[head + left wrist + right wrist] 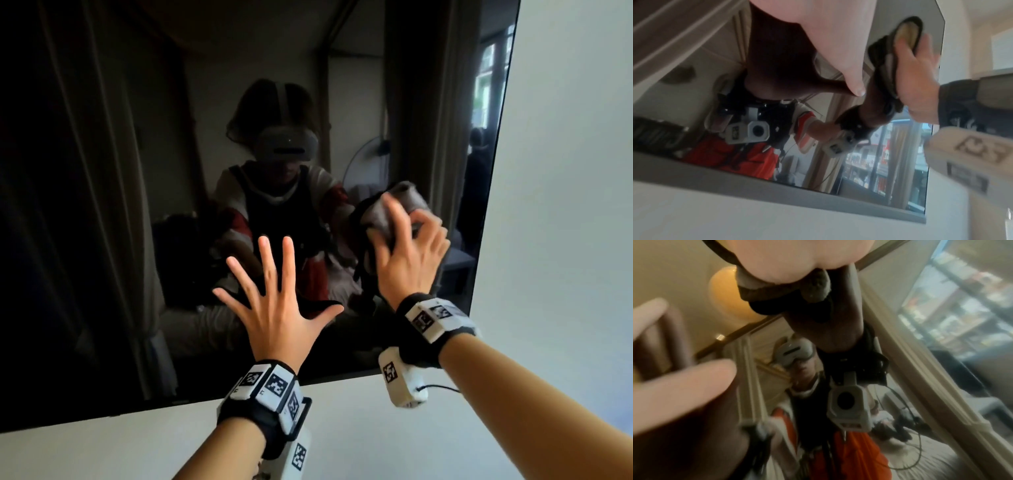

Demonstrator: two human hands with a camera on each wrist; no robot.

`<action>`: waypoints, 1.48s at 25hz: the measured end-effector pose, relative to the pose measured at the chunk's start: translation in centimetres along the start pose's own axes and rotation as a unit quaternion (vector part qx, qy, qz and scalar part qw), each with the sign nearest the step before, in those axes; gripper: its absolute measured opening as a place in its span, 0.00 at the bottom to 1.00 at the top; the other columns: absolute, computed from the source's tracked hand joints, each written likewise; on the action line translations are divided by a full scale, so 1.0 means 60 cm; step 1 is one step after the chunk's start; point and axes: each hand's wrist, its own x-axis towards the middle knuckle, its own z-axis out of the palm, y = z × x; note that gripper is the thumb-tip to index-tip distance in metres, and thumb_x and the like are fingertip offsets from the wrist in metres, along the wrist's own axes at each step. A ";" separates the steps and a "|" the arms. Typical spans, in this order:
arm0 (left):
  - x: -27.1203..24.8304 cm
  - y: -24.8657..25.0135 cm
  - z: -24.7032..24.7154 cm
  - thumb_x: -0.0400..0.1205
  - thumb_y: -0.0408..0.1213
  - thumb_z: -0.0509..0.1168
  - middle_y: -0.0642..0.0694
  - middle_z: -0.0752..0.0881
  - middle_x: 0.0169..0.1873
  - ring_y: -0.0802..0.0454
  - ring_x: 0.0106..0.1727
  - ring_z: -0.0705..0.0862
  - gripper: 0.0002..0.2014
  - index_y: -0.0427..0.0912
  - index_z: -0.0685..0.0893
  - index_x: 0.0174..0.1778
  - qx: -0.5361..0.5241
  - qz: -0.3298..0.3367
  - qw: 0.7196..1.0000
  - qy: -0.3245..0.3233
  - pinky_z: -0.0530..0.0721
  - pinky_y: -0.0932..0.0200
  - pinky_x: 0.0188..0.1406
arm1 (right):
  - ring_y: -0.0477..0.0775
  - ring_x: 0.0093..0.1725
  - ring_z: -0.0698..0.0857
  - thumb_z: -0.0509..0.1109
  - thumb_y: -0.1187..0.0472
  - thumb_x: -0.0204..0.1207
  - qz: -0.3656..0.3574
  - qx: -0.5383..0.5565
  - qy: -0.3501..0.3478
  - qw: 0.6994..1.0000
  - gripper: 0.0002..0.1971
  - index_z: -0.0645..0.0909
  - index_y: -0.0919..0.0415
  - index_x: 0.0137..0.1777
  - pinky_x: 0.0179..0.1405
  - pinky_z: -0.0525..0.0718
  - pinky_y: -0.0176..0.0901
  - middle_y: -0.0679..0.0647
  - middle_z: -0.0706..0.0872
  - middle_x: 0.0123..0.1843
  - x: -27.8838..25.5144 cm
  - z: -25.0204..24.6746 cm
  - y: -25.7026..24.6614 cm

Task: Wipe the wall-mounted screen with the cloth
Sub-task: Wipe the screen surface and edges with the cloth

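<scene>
A person's right hand (409,255) grips a bunched grey cloth (394,209) pressed against the dark wall-mounted screen (102,205), near its right edge. The left hand (274,308) is spread flat on the glass just to the left, fingers straight. Most unwiped screen lies leftward. No containers are visible.

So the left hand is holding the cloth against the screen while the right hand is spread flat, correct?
Swapped. In the head view the right hand holds the cloth against the screen; the left hand is spread flat.
</scene>
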 end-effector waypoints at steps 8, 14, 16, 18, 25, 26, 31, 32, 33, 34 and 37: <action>-0.003 -0.012 0.018 0.63 0.81 0.60 0.42 0.44 0.87 0.22 0.84 0.39 0.63 0.48 0.48 0.88 0.014 0.019 0.999 0.026 0.44 0.09 0.68 | 0.56 0.55 0.68 0.59 0.41 0.78 0.010 -0.005 -0.003 1.000 0.24 0.69 0.40 0.74 0.61 0.62 0.46 0.52 0.68 0.57 0.006 -0.009 0.042; -0.004 -0.014 0.022 0.62 0.78 0.67 0.41 0.45 0.87 0.20 0.83 0.41 0.64 0.47 0.49 0.88 0.022 0.022 0.999 0.043 0.42 0.10 0.68 | 0.54 0.60 0.68 0.57 0.41 0.79 0.100 0.010 0.004 0.995 0.24 0.66 0.39 0.75 0.64 0.60 0.44 0.51 0.68 0.58 -0.049 -0.014 0.065; -0.006 -0.013 0.020 0.62 0.77 0.69 0.40 0.45 0.87 0.19 0.83 0.41 0.65 0.47 0.48 0.88 0.027 0.021 0.999 0.039 0.43 0.09 0.68 | 0.54 0.58 0.68 0.57 0.41 0.78 0.061 0.002 -0.021 0.998 0.24 0.66 0.40 0.75 0.63 0.61 0.44 0.52 0.68 0.57 -0.071 -0.021 0.084; -0.007 -0.011 0.019 0.62 0.77 0.70 0.39 0.46 0.87 0.19 0.82 0.42 0.66 0.48 0.47 0.88 0.036 0.021 0.998 0.037 0.43 0.09 0.68 | 0.54 0.58 0.68 0.57 0.41 0.78 0.085 0.008 -0.003 0.996 0.24 0.66 0.39 0.74 0.62 0.59 0.42 0.53 0.70 0.57 -0.028 -0.026 0.099; -0.028 0.011 0.017 0.67 0.73 0.69 0.43 0.42 0.88 0.26 0.85 0.39 0.61 0.52 0.44 0.88 0.025 0.044 0.999 0.005 0.40 0.12 0.70 | 0.56 0.61 0.68 0.55 0.43 0.79 0.188 0.024 -0.010 0.982 0.24 0.62 0.38 0.76 0.68 0.60 0.48 0.54 0.70 0.60 -0.177 -0.011 0.113; -0.039 0.015 0.026 0.68 0.74 0.67 0.44 0.42 0.88 0.29 0.85 0.39 0.59 0.53 0.45 0.88 0.035 0.072 0.997 -0.004 0.40 0.12 0.70 | 0.56 0.61 0.67 0.56 0.43 0.78 0.180 0.028 -0.021 0.983 0.24 0.63 0.39 0.75 0.69 0.59 0.47 0.54 0.69 0.59 -0.191 -0.011 0.117; -0.066 0.024 0.066 0.65 0.76 0.68 0.41 0.44 0.87 0.26 0.85 0.43 0.60 0.54 0.48 0.88 0.071 0.103 0.992 -0.008 0.42 0.09 0.67 | 0.54 0.60 0.67 0.57 0.42 0.78 0.189 0.033 0.017 0.981 0.24 0.63 0.38 0.75 0.66 0.57 0.42 0.57 0.73 0.60 -0.133 -0.009 0.129; -0.066 0.023 0.069 0.66 0.77 0.67 0.40 0.45 0.87 0.24 0.84 0.45 0.60 0.54 0.48 0.88 0.077 0.106 0.991 -0.001 0.42 0.09 0.67 | 0.55 0.61 0.67 0.57 0.43 0.79 0.192 0.032 0.017 0.981 0.24 0.62 0.39 0.75 0.66 0.57 0.42 0.57 0.72 0.60 -0.152 -0.007 0.132; -0.065 0.021 0.072 0.66 0.77 0.67 0.40 0.46 0.87 0.24 0.84 0.47 0.60 0.54 0.49 0.88 0.081 0.111 0.990 0.007 0.42 0.09 0.66 | 0.56 0.61 0.67 0.56 0.43 0.79 0.199 0.024 0.010 0.980 0.24 0.62 0.40 0.75 0.67 0.56 0.43 0.57 0.71 0.61 -0.183 -0.003 0.135; -0.065 0.019 0.074 0.66 0.78 0.66 0.39 0.47 0.87 0.23 0.84 0.48 0.59 0.54 0.49 0.88 0.082 0.116 0.990 0.012 0.43 0.09 0.66 | 0.57 0.62 0.67 0.56 0.44 0.79 0.200 0.019 -0.003 0.980 0.24 0.62 0.41 0.76 0.68 0.57 0.45 0.55 0.70 0.61 -0.219 -0.003 0.137; -0.065 0.017 0.076 0.67 0.78 0.65 0.38 0.49 0.87 0.23 0.84 0.48 0.59 0.54 0.48 0.88 0.081 0.117 0.990 0.016 0.44 0.08 0.66 | 0.57 0.62 0.67 0.56 0.45 0.79 0.193 0.031 -0.019 0.980 0.24 0.62 0.43 0.75 0.67 0.58 0.45 0.54 0.69 0.61 -0.256 -0.007 0.141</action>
